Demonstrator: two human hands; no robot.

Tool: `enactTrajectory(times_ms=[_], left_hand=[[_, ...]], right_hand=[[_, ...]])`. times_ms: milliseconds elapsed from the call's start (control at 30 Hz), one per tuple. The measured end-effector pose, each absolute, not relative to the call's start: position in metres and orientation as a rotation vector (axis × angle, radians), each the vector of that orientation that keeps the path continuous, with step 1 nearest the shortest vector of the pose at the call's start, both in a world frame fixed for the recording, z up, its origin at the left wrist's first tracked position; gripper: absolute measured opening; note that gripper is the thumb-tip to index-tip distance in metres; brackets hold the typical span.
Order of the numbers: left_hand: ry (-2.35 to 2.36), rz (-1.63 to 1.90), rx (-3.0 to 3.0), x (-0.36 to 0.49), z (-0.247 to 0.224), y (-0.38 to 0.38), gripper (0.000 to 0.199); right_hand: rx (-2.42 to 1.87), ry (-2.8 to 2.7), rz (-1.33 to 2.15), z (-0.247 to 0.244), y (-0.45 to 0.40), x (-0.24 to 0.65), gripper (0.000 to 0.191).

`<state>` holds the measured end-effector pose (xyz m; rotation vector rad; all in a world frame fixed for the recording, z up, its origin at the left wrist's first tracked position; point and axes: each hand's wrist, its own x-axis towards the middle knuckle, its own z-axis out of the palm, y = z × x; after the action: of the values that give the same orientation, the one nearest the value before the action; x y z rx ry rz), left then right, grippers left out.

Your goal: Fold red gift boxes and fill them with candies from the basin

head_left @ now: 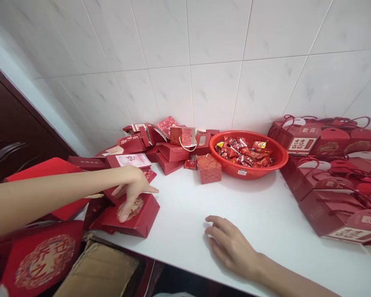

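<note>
At the left of the table, my left hand [131, 192] grips a red cardboard gift box [142, 216] with a round gold print. The thumb presses on its printed face and one finger sticks out past the upper edge; the other fingers are partly hidden. My right hand [231, 245] lies palm down over the white table, fingers loosely apart and holding nothing. Beyond it, a small red patterned box [209, 169] stands beside a red plastic basin [249, 171] of wrapped candies [245, 152].
Red boxes [173, 152] lie piled against the tiled wall. Rows of red handled boxes [315, 198] fill the right side. Larger red bags [45, 260] and an open brown carton [99, 272] sit at the lower left, by the table's front edge.
</note>
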<state>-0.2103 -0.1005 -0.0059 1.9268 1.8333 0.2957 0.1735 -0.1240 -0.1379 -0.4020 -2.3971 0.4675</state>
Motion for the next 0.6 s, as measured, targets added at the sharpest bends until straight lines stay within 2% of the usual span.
enactTrajectory(times_ms=[67,200,333,467,533,600], left_hand=[[1.665,-0.109,1.795,-0.184,0.010,-0.099,0.076],[1.716,-0.402,1.585,-0.120,0.039,-0.095,0.091],[1.652,-0.428,1.674,-0.077,0.051,-0.087,0.101],[1.497,-0.451,1.905,-0.061,0.047,-0.080,0.130],[1.435,-0.471,2.155,-0.053,0.038,-0.083,0.132],[1.444,-0.489,2.391,-0.041,0.028,-0.089,0.123]], right_hand=[[-0.468,-2.357,0.554,-0.136,-0.121,0.174,0.022],[-0.613,-2.213,0.724,-0.133,-0.109,0.178,0.023],[-0.793,-2.063,0.805,-0.131,-0.095,0.184,0.034],[-0.847,-1.991,0.854,-0.131,-0.087,0.187,0.044],[-0.844,-1.973,0.881,-0.131,-0.085,0.188,0.049],[-0.845,-1.962,0.898,-0.130,-0.083,0.189,0.051]])
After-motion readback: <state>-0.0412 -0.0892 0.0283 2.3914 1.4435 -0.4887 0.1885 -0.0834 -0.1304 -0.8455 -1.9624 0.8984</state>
